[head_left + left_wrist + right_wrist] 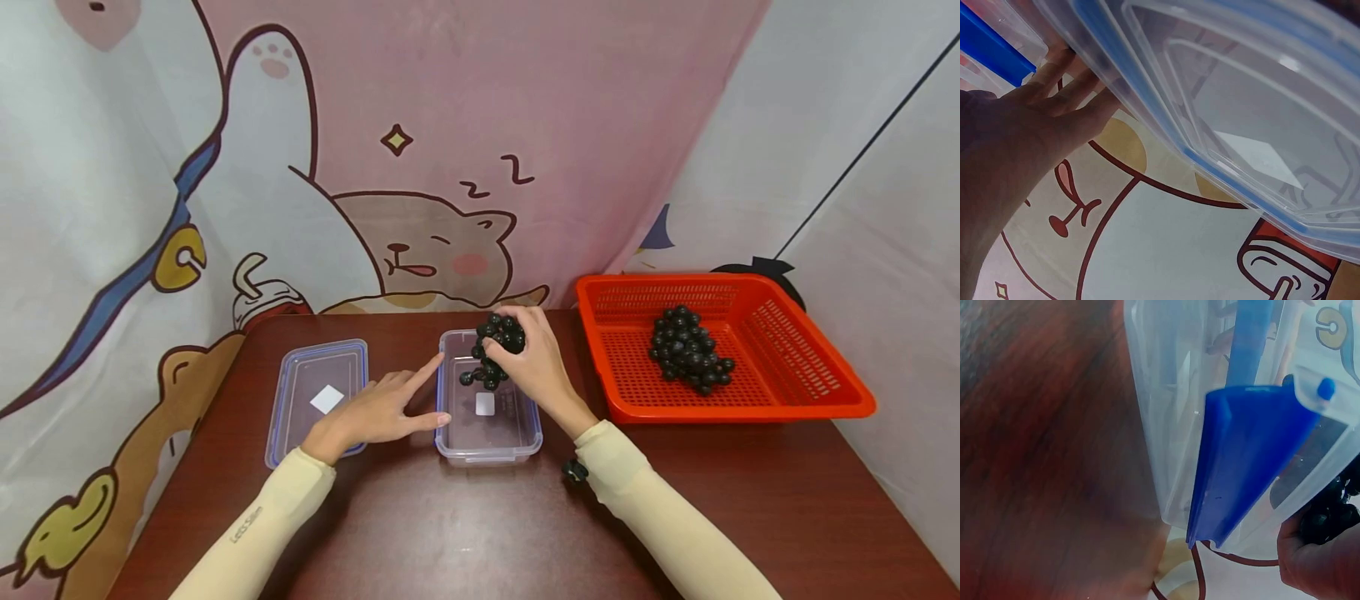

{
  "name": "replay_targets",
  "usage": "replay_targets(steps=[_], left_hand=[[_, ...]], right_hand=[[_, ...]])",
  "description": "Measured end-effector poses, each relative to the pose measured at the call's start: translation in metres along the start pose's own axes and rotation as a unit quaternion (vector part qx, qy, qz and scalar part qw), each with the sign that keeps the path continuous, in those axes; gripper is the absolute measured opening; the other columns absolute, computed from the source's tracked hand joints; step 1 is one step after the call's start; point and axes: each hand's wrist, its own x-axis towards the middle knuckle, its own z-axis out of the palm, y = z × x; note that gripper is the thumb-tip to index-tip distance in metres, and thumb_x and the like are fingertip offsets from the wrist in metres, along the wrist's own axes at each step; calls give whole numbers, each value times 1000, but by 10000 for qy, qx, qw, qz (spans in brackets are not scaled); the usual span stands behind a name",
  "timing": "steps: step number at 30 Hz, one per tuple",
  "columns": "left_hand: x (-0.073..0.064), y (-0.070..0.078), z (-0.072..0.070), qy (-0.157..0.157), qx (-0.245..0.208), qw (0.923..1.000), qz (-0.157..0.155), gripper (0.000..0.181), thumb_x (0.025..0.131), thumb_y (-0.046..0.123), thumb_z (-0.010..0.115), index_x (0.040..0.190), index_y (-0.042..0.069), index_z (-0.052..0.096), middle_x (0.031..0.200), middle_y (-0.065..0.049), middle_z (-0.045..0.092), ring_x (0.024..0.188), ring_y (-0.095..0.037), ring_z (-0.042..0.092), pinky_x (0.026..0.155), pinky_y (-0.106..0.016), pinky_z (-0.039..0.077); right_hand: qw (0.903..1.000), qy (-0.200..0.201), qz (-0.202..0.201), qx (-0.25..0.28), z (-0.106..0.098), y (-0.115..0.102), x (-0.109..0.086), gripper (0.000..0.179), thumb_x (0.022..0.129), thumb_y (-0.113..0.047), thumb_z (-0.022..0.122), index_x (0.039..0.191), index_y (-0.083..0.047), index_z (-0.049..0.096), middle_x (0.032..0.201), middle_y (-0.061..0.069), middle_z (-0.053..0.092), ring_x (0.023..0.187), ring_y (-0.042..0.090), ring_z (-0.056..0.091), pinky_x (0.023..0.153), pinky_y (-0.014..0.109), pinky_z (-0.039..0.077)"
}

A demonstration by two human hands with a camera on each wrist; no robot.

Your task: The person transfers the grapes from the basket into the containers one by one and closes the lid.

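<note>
A bunch of dark grapes point(491, 372) hangs in my right hand point(538, 362), which grips it from the right over a clear plastic container point(483, 456). In the right wrist view, some grapes point(1317, 526) show beside the hand point(1319, 559), past the container's blue clip point(1241, 465). My left hand point(381, 410) has its thumb and index finger spread straight at the container's left edge. The left wrist view shows that hand point(1029, 122) between the container and the clear lid point(1260, 156), its fingertips partly hidden.
The clear lid point(311, 379), with a blue seal and a white label, lies left of the container. At the right stands a red plastic basket point(738, 412) holding another bunch of dark grapes point(686, 350). A printed cloth point(450, 100) hangs behind the brown table point(450, 533).
</note>
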Motion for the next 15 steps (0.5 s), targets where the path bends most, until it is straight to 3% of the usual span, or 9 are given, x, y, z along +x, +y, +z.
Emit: replay_targets(steps=[15], left_hand=[[-1,0,1,-40,16,10000,-61,100,99,82,55,177,41,7,170,-21,39,154,-48,36,117,-77,26]], right_hand=[[9997,-192,-140,-30,14,7,-5,47,91,-31,83,133,-15,71,128,8,58,113,26,59,98,49,52]])
